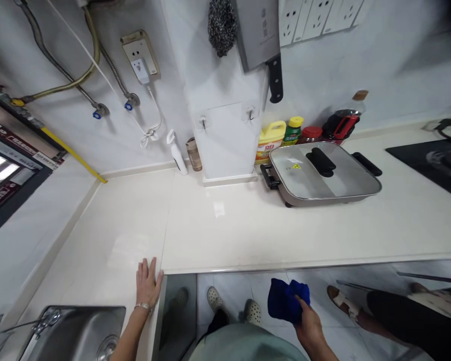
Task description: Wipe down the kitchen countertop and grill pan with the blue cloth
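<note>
My left hand (149,283) lies flat on the white countertop (225,235), close to its inner corner, with the fingers stretched out and nothing in them. Off the counter's front edge, my right hand (308,323) grips a bunched dark blue cloth (285,300), which hangs over the floor. Part of the right hand's fingers is hidden behind the cloth. A steel sink (78,331) is set into the counter below and left of my left hand.
An electric pan with a glass lid (346,175) stands at the back right, before a yellow bottle (271,138) and jars. A spray bottle (177,153) and a brown cup (194,154) stand by the wall. A cleaver (261,35) hangs above. Another person's leg (383,331) is at right.
</note>
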`<control>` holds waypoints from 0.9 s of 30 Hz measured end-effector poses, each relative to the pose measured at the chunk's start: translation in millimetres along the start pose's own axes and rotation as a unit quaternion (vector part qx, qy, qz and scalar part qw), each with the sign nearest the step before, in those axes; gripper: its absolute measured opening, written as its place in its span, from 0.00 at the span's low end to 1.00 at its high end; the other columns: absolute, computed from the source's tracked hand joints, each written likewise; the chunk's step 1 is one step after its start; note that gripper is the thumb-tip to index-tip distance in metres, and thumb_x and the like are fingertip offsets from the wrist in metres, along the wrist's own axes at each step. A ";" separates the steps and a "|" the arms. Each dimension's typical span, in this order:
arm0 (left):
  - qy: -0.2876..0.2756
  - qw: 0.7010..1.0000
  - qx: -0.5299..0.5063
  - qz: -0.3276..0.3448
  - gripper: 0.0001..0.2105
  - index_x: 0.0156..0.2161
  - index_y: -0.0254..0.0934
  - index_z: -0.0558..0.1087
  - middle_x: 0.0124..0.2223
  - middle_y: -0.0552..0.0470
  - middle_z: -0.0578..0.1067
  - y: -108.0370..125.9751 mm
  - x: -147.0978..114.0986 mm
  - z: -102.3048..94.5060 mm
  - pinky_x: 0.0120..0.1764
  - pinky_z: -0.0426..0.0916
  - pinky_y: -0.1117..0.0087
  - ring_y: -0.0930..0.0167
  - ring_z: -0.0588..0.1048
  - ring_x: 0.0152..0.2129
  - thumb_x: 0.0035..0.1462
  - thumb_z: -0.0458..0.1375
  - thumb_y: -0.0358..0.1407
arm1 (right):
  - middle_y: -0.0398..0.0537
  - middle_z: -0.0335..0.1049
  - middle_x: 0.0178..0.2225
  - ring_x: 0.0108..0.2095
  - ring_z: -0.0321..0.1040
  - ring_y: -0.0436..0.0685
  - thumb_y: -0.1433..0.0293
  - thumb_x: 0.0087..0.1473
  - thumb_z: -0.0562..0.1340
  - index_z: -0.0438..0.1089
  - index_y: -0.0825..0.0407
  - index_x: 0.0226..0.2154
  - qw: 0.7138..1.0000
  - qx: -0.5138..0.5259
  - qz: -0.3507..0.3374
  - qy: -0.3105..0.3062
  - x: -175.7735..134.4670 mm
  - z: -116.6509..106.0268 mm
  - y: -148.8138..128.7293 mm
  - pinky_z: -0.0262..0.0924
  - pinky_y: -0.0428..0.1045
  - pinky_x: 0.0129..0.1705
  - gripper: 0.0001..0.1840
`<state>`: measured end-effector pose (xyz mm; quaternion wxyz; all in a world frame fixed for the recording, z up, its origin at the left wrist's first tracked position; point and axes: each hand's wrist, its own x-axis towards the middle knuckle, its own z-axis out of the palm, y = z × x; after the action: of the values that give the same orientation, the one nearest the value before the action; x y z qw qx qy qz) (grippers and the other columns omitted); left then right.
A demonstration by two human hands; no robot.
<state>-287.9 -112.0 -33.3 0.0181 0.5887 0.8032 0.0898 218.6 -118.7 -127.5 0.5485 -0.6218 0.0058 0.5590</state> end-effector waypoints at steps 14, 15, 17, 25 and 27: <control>-0.033 0.991 0.107 -0.072 0.33 0.67 0.38 0.58 0.72 0.43 0.50 -6.3 -152.6 -6.0 0.67 0.41 0.46 0.56 0.44 0.69 0.55 0.53 0.39 | 0.49 0.77 0.40 0.45 0.72 0.64 0.63 0.46 0.57 0.74 0.48 0.40 0.983 -0.012 0.099 -0.151 66.7 69.0 8.7 0.66 0.70 0.51 0.18; -0.033 0.991 0.104 -0.073 0.33 0.67 0.38 0.58 0.72 0.44 0.50 -5.8 -151.7 -6.1 0.67 0.41 0.47 0.56 0.44 0.69 0.55 0.53 0.39 | 0.51 0.77 0.42 0.46 0.72 0.66 0.62 0.46 0.56 0.74 0.48 0.41 0.983 -0.012 0.100 -0.156 66.8 68.3 6.6 0.65 0.71 0.51 0.20; -0.031 0.992 0.096 -0.072 0.34 0.67 0.37 0.58 0.72 0.43 0.50 -5.3 -150.5 -6.3 0.67 0.41 0.46 0.56 0.44 0.69 0.55 0.54 0.39 | 0.54 0.75 0.46 0.49 0.70 0.68 0.60 0.48 0.55 0.74 0.48 0.44 0.980 -0.013 0.093 -0.173 65.9 68.5 3.4 0.63 0.72 0.51 0.23; 0.006 0.997 0.056 -0.058 0.33 0.67 0.38 0.59 0.72 0.43 0.50 -4.8 -158.6 -5.7 0.66 0.44 0.46 0.55 0.47 0.68 0.56 0.55 0.39 | 0.52 0.69 0.56 0.54 0.68 0.68 0.60 0.50 0.52 0.71 0.44 0.48 0.985 0.001 0.125 -0.119 72.1 89.7 15.8 0.64 0.75 0.48 0.25; 0.036 0.997 0.035 -0.065 0.29 0.66 0.38 0.59 0.72 0.43 0.50 -6.5 -162.2 -2.1 0.66 0.46 0.46 0.56 0.46 0.69 0.60 0.52 0.39 | 0.51 0.67 0.58 0.54 0.67 0.68 0.62 0.49 0.52 0.70 0.43 0.49 0.986 -0.004 0.127 -0.106 75.9 92.3 22.1 0.65 0.76 0.46 0.25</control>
<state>-244.6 -268.0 -44.7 -0.0257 0.5318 0.8425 0.0818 169.7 -17.9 -174.8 0.4685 -0.5555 0.0245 0.6865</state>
